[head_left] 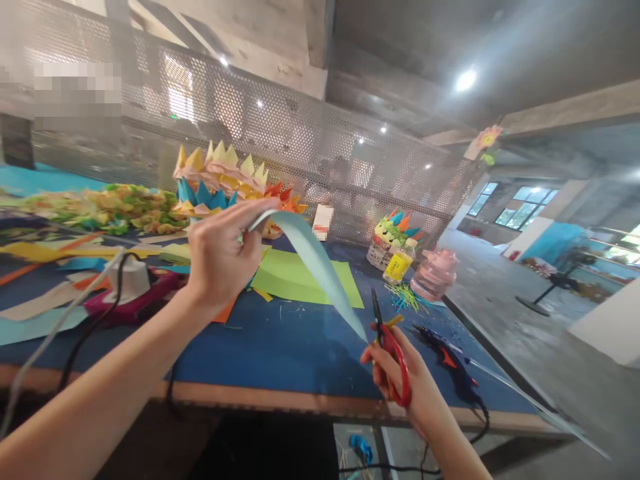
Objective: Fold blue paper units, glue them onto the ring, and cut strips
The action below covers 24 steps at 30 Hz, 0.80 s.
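Note:
My left hand (220, 257) is raised above the blue table (280, 350) and pinches the top end of a light blue paper strip (320, 263). The strip curves down to the right, and its pointed tip ends beside my right hand (400, 377). That hand grips red-handled scissors (390, 350) with the blades pointing up, close to the strip's tip. A green paper sheet (300, 277) lies flat on the table behind the strip.
Coloured paper crowns (220, 177) and scraps (100, 210) pile up at the back left. A pink glue gun (125, 297) with cable lies left, a dark blue glue gun (450, 363) right. A yellow glue bottle (399, 263), pink tape rolls (434, 273) and a mesh screen (280, 133) stand behind.

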Available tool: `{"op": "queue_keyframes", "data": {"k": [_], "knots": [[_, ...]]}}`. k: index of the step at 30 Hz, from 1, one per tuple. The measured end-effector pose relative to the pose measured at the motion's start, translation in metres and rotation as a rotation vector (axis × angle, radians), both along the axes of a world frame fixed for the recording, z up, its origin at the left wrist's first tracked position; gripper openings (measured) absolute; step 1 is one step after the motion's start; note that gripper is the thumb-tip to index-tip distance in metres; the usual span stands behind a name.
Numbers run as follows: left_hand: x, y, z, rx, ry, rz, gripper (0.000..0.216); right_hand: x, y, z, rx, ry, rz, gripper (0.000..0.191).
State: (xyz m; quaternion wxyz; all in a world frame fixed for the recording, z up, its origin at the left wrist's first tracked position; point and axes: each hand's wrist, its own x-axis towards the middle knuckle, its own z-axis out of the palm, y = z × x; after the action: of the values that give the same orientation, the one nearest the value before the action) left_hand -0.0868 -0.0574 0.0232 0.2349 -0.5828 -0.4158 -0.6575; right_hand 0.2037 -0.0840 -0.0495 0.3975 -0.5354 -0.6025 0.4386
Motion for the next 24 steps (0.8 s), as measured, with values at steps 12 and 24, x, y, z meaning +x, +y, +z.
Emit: {"op": "queue_keyframes", "data": {"k": [12, 24], "knots": [[-0.009, -0.067, -0.126, -0.483, 0.194, -0.186, 0.057, 0.006, -0.019, 0.003, -0.155, 0.427, -0.112, 0.051], [-0.013, -0.088, -0.158, -0.681, 0.356, -0.393, 0.062, 0.051, 0.038, 0.001, 0.398, -0.945, -0.245, 0.039]]}}
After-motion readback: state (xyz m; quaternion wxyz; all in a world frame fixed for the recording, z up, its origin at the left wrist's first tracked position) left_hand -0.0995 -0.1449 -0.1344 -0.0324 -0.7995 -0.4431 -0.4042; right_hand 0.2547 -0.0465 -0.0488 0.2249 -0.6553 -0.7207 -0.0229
